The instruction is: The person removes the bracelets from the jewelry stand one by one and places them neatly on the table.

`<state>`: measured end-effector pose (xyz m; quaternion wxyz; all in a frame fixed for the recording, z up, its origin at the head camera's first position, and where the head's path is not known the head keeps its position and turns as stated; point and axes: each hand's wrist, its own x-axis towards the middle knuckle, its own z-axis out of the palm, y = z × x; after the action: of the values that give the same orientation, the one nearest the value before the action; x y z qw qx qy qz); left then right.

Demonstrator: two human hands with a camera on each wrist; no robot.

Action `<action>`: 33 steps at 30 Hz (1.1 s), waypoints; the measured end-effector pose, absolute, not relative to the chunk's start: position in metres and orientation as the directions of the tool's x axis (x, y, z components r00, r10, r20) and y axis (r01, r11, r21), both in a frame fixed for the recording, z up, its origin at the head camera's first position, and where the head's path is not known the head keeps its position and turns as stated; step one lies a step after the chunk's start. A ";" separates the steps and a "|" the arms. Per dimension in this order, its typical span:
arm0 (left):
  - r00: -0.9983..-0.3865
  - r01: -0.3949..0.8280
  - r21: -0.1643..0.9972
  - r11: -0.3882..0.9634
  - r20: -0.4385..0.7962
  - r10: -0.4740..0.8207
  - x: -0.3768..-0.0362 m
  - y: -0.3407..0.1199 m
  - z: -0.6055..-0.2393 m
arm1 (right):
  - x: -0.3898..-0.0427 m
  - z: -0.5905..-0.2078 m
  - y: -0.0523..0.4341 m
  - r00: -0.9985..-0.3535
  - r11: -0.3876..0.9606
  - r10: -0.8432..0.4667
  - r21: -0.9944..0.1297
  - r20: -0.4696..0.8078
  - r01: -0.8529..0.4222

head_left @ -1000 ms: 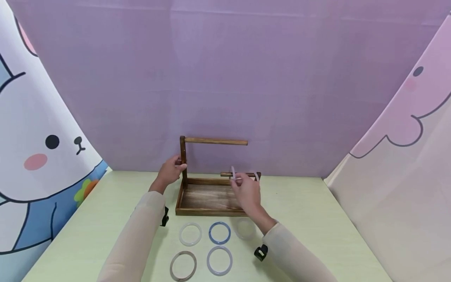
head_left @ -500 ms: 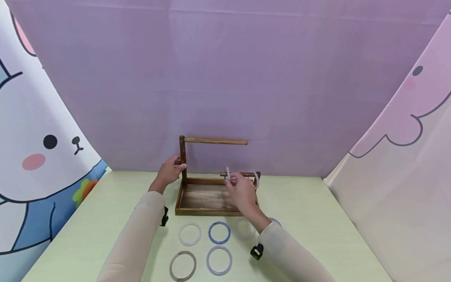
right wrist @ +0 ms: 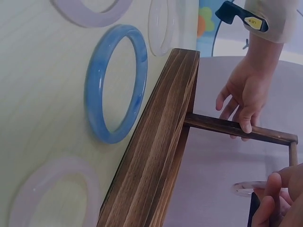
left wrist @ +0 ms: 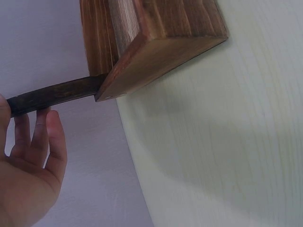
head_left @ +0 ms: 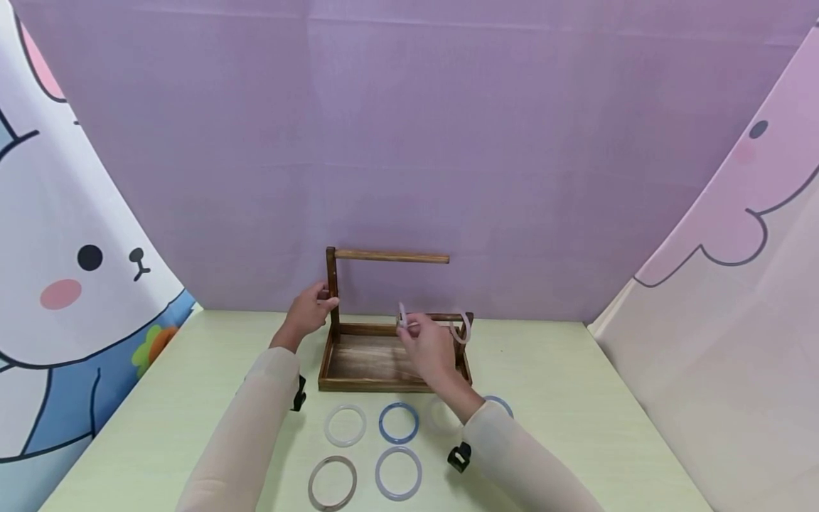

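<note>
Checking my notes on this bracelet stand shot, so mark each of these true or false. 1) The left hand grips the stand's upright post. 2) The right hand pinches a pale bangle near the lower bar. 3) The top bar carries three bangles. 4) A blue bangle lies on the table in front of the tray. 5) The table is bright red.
1) The left hand grips the upright post of the wooden stand: true.
2) The right hand pinches a pale bangle near the lower bar: true.
3) False: the top bar is bare; one pale ring hangs on the lower bar.
4) A blue bangle lies on the table in front of the tray: true.
5) False: the table is pale green.
</note>
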<state>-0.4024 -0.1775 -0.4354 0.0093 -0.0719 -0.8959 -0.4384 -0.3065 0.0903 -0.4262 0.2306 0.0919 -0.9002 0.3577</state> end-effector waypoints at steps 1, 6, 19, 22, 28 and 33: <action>-0.990 0.136 0.784 0.606 0.078 0.121 -0.402 -0.177 -0.435 | -0.307 -0.426 0.090 -0.883 0.724 -0.006 -0.607 0.470 -0.328; -0.990 0.133 0.784 0.606 0.078 0.117 -0.401 -0.177 -0.435 | -0.308 -0.427 0.089 -0.880 0.723 -0.034 -0.597 0.474 -0.349; -0.990 0.135 0.789 0.599 0.076 0.123 -0.402 -0.177 -0.434 | -0.304 -0.431 0.094 -0.833 0.708 -0.166 -0.525 0.527 -0.473; -0.990 0.131 0.790 0.599 0.071 0.122 -0.402 -0.177 -0.434 | -0.302 -0.432 0.096 -0.826 0.701 -0.212 -0.508 0.522 -0.501; -0.990 0.130 0.788 0.602 0.072 0.119 -0.402 -0.177 -0.434 | -0.298 -0.433 0.101 -0.844 0.708 -0.236 -0.510 0.482 -0.489; -0.990 0.135 0.783 0.607 0.076 0.122 -0.402 -0.177 -0.434 | -0.294 -0.436 0.106 -0.834 0.716 -0.256 -0.484 0.488 -0.503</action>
<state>-0.4023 -0.1768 -0.4342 0.0074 -0.0719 -0.8964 -0.4373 -0.2945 0.1060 -0.4361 0.1972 0.2099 -0.9049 0.3133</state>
